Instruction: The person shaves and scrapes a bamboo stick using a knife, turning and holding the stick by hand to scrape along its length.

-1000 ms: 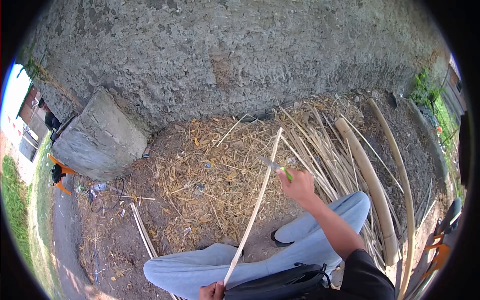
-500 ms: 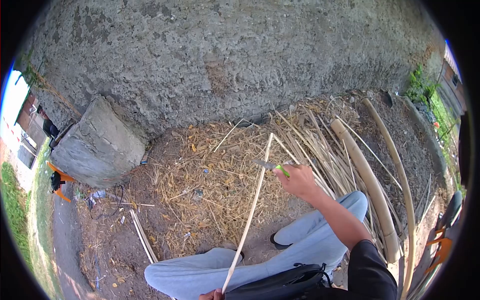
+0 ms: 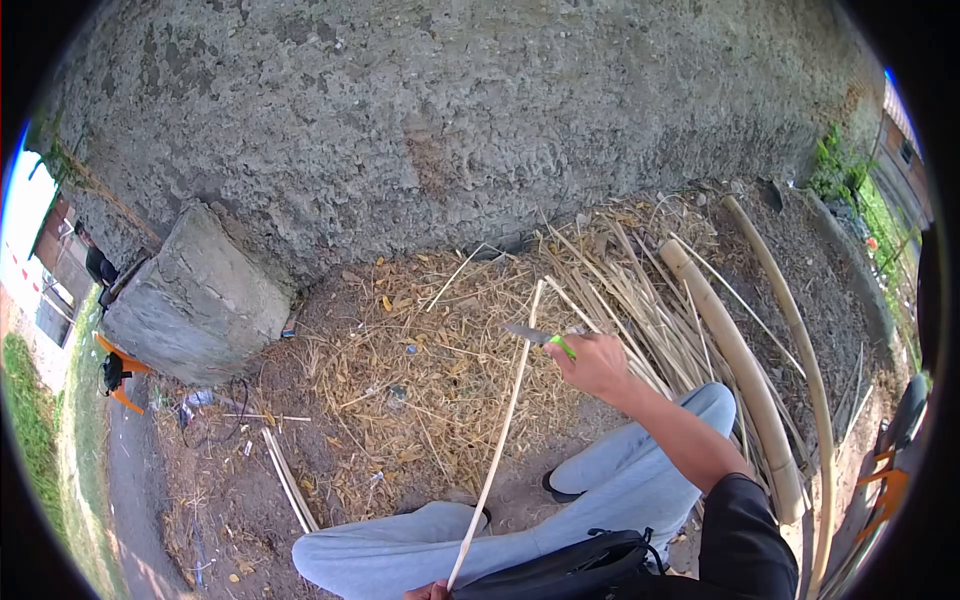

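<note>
A long pale bamboo strip (image 3: 503,430) runs from my lap up and away over the ground. My left hand (image 3: 432,592) grips its near end at the bottom edge of the view, mostly cut off. My right hand (image 3: 594,364) holds a knife (image 3: 536,336) with a green handle, its blade laid against the strip near the far end. My grey-trousered legs (image 3: 560,500) stretch below, and a black bag (image 3: 570,565) rests on my lap.
Bamboo shavings and straw (image 3: 420,350) cover the dirt in front. Thick bamboo poles (image 3: 735,360) and thin slats lie at the right. A rough concrete wall (image 3: 450,120) stands behind, with a concrete block (image 3: 195,300) at the left.
The knife blade and my right hand have shifted slightly left and toward me along the strip. The strip's far tip has swung a little left.
</note>
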Demonstrator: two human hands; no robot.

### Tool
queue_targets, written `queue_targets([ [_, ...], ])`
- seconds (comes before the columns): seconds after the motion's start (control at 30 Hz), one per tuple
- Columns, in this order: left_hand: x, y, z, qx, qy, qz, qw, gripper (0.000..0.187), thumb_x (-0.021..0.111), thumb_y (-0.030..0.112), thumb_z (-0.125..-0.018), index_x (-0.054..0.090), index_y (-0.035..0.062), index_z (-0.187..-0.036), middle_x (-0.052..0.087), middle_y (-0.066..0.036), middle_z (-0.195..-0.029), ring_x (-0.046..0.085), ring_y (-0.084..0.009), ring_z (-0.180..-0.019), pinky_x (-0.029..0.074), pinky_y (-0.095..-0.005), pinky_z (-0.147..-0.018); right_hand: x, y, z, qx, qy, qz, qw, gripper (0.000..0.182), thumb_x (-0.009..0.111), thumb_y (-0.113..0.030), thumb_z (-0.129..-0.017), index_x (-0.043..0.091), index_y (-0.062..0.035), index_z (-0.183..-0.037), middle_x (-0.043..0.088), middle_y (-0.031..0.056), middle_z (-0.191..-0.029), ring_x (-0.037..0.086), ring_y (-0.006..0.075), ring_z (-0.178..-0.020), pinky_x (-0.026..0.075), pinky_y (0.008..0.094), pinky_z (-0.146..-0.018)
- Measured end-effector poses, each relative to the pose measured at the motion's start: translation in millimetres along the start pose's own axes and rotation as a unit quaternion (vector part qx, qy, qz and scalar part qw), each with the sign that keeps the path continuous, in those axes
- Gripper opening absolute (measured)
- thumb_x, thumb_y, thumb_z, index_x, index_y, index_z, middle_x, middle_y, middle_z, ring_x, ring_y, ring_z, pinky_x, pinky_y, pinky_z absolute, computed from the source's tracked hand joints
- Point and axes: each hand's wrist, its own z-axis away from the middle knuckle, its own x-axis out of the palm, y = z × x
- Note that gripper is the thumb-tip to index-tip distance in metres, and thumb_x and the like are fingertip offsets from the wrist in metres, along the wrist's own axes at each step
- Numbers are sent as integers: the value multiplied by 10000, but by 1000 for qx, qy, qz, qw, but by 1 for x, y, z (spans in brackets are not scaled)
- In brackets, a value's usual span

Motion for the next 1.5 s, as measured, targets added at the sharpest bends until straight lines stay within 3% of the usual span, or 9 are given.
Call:
queue_targets([
  [0.2, 3, -22, 2, 18, 4, -9, 1000, 470, 412, 347, -1028, 578, 5, -752, 494, -123, -584, 470, -209, -562, 420, -395, -565, -8, -44, 37, -122, -67, -66, 988, 378, 565, -434, -960, 707, -111, -826, 557, 68, -470, 547, 242, -369, 403, 379, -347],
  [0.37, -1, -13, 6, 4, -26, -42, 999, 460, 415, 368, -1034, 598, 14, -804, 530, -131, -608, 507, -211, -566, 426, -394, -560, 9, 30, -2, 72, -42, -4, 997, 397, 581, -421, -951, 696, -76, -793, 569, 96, -481, 581, 293, -411, 432, 428, -383],
  [0.8, 6, 55, -35, -14, 50, 79, 996, 378, 518, 385, -1000, 598, 64, -816, 490, 20, -587, 434, -76, -534, 358, -286, -483, 0, -119, 94, -92, -103, -157, 978, 352, 626, -413, -927, 681, -101, -774, 641, 76, -595, 596, 275, -421, 442, 403, -360],
  [1.03, 11, 36, -31, -12, 54, 84, 995, 367, 550, 382, -985, 608, 67, -805, 464, 49, -602, 388, -61, -536, 327, -276, -477, 13, -81, 61, 44, -8, -83, 996, 315, 690, -380, -887, 670, -112, -724, 591, 62, -512, 533, 227, -354, 383, 365, -332],
  [1.1, 13, 33, -34, 6, 67, 87, 994, 369, 549, 383, -986, 611, 66, -808, 465, 50, -599, 386, -60, -529, 323, -275, -473, 0, -110, 81, -89, -73, -118, 986, 377, 637, -414, -921, 674, -90, -732, 596, 88, -524, 536, 257, -356, 398, 378, -340],
  [1.23, 14, 27, -25, -4, 63, 92, 994, 372, 545, 380, -992, 632, 52, -839, 467, 47, -589, 396, -64, -522, 325, -274, -472, -1, -98, 65, -116, -26, -129, 985, 382, 632, -416, -923, 671, -93, -722, 589, 80, -512, 528, 252, -348, 392, 383, -335],
  [1.3, 12, 36, -16, -14, 61, 80, 995, 370, 544, 373, -995, 632, 48, -842, 462, 46, -582, 401, -65, -520, 328, -273, -472, 9, -58, 32, 32, 47, -73, 996, 373, 638, -423, -916, 669, -106, -722, 589, 71, -509, 540, 246, -355, 391, 390, -332],
  [1.43, 11, 29, -19, -8, 62, 73, 995, 345, 545, 341, -1004, 646, 41, -866, 464, 42, -570, 409, -66, -515, 333, -270, -475, 3, -77, 47, 47, -23, -80, 995, 365, 646, -419, -910, 677, -99, -737, 599, 76, -515, 552, 241, -361, 393, 392, -332],
  [1.5, 10, 23, -23, -3, 60, 73, 995, 339, 546, 335, -1005, 649, 40, -871, 471, 40, -576, 412, -65, -519, 335, -268, -477, -11, -104, 68, -99, -47, -113, 988, 367, 636, -407, -921, 686, -84, -755, 604, 90, -520, 558, 248, -366, 394, 390, -335],
])
